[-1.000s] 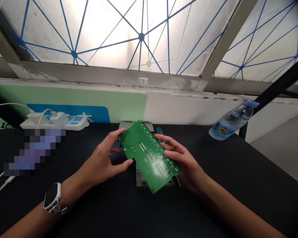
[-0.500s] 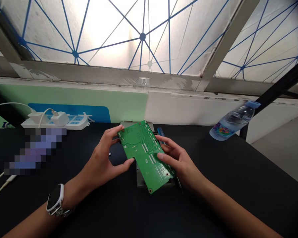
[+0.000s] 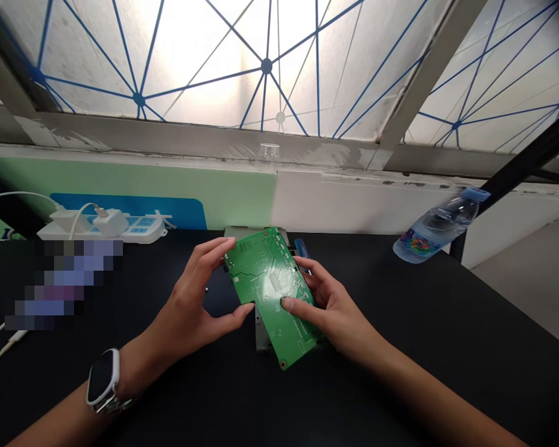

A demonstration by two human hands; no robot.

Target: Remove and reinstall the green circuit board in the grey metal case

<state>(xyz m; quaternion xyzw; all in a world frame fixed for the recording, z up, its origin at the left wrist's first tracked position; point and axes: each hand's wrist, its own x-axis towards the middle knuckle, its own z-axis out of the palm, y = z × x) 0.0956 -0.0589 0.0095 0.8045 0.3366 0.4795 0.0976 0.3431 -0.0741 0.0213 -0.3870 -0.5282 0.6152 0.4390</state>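
A green circuit board is held up at a slant in the middle of the view. My left hand grips its left side, fingers at the top left corner and thumb at the notch in the lower left edge. Around the right edge is my right hand, its thumb lying on the board's face and its fingers partly hidden behind. A grey metal part lies under the board, mostly covered. Just behind my right fingers a blue object shows on the black table.
A white power strip with plugs and cables lies at the back left, near a pixelated area. A water bottle leans against a black bar at the right. A clear cup stands on the window ledge.
My right thumb has slid left, further onto the board's face. The board has tilted slightly and its lower end sits a little lower. Both hands still hold it.
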